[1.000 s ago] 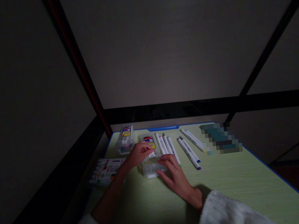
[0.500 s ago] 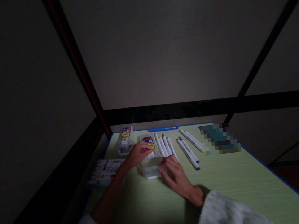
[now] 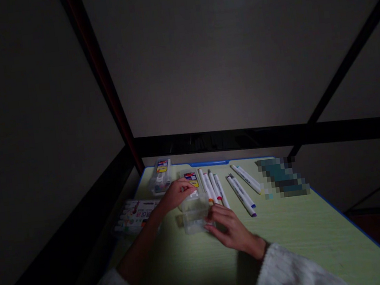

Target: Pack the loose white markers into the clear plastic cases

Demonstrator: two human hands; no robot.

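A clear plastic marker case with a blue, red and yellow label [image 3: 191,179] lies on the table in front of me. My left hand [image 3: 177,195] grips its left side just below the label, thumb and fingers pinched together. Nearer to me is the case's clear box-shaped end section [image 3: 193,223], with nothing visible in it. My right hand [image 3: 231,227] holds that section by its right edge between thumb and fingers. Several white markers [image 3: 212,186] with coloured ends lie just right of the case, partly behind my right hand.
Further right lie a pair of markers [image 3: 241,195] and another pair [image 3: 246,178]. A blurred-out dark flat object [image 3: 280,175] is at the right edge. On the left are a second labelled case [image 3: 161,178] and a clear box of markers [image 3: 138,213]. The green table [image 3: 292,241] has a blue rim.
My right hand has drawn the clear end section slightly towards me, away from the labelled part. My left hand keeps its grip. More marker ends now show beside my right hand.
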